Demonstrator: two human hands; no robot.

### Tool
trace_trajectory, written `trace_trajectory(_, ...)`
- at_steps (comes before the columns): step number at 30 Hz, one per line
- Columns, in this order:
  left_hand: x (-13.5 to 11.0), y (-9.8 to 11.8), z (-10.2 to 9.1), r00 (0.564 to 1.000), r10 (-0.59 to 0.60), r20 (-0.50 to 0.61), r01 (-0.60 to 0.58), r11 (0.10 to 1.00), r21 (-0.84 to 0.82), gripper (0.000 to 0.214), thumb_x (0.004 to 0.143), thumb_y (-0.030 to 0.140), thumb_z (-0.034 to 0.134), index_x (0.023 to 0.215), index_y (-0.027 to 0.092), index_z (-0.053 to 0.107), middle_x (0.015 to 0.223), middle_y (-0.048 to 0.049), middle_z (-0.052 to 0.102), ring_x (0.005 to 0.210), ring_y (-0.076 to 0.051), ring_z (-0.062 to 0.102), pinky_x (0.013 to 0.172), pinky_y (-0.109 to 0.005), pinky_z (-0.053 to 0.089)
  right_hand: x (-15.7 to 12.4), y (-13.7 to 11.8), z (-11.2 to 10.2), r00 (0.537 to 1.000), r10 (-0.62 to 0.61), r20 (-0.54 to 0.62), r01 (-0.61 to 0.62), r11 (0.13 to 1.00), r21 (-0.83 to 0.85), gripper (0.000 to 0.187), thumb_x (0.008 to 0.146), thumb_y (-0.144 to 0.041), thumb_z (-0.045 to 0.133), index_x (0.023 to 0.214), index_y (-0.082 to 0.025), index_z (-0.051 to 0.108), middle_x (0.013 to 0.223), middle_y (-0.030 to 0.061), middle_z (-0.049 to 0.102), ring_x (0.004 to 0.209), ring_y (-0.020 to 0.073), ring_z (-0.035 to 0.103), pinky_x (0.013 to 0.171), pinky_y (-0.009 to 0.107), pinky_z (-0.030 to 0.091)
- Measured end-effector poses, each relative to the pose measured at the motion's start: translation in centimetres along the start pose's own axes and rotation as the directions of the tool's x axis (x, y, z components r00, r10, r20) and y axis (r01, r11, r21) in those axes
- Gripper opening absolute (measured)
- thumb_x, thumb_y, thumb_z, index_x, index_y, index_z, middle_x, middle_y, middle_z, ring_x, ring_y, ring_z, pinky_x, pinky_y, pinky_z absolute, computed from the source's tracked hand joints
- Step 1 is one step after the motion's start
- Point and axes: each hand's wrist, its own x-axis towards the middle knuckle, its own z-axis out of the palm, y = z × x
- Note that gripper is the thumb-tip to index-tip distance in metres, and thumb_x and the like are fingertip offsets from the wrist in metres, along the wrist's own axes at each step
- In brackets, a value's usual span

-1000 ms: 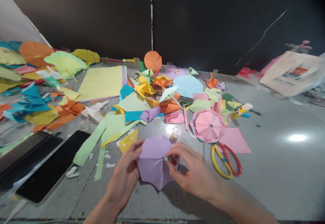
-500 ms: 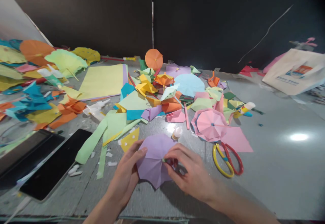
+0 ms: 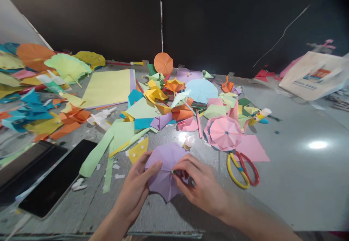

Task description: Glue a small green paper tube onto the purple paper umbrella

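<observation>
A purple folded paper umbrella top (image 3: 166, 157) is held above the table by my left hand (image 3: 139, 179), its thumb on the upper face and its fingers underneath. My right hand (image 3: 197, 182) is closed in a pinch at the centre of the folds, on a small green piece (image 3: 173, 171) that mostly hides between the fingertips. Just beyond the paper stands a small bottle (image 3: 188, 142) with a whitish top. A pink layered paper umbrella (image 3: 225, 133) lies to the right, with scissors (image 3: 242, 170) with yellow and red handles nearer to me.
Coloured paper scraps (image 3: 160, 102) are heaped across the middle. A black phone (image 3: 58, 179) and white earbuds (image 3: 79, 184) lie at left, near a yellow sheet stack (image 3: 109, 88). A glue stick (image 3: 259, 117) rests at right, a white bag (image 3: 311, 75) farther back. A dark panel (image 3: 218, 22) rises behind.
The left thumb has slid a little inward over the purple paper. My right hand keeps its pinch at the centre. The whole view has shifted slightly.
</observation>
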Motion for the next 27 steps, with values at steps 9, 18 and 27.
trace_trajectory(9,0.36,-0.1,-0.39,0.998,-0.06,0.02,0.061,0.997,-0.05,0.052,0.066,0.024,0.098,0.109,0.019,0.07,0.097,-0.0049,0.081,0.076,-0.015,0.073,0.067,-0.022,0.062,-0.12,-0.3,-0.08,1.0,0.009,-0.004,-0.009,0.996,-0.087,0.008,0.102,-0.02,0.065,0.11,-0.023,0.066,0.099,0.0029,0.069,0.087,0.0164,0.068,0.073,0.026,0.054)
trace_trajectory(18,0.12,0.25,-0.16,0.997,-0.069,0.016,0.069,0.997,-0.04,0.042,0.067,0.024,0.096,0.102,0.02,0.072,0.094,-0.0028,0.08,0.076,-0.015,0.073,0.068,-0.022,0.061,-0.22,-0.63,-0.19,1.0,-0.003,-0.005,0.002,0.997,-0.075,0.01,0.104,-0.025,0.065,0.114,-0.022,0.066,0.103,0.0042,0.07,0.091,0.0162,0.069,0.074,0.026,0.056)
trace_trajectory(27,-0.11,0.34,0.11,0.998,-0.062,-0.009,0.061,0.997,-0.045,0.039,0.068,0.021,0.095,0.101,0.02,0.075,0.093,-0.0033,0.081,0.077,-0.016,0.073,0.069,-0.023,0.062,-0.14,-0.69,-0.31,1.0,0.018,0.018,-0.016,0.993,-0.113,0.008,0.105,-0.024,0.061,0.111,-0.023,0.066,0.101,0.004,0.071,0.085,0.0157,0.069,0.069,0.025,0.054)
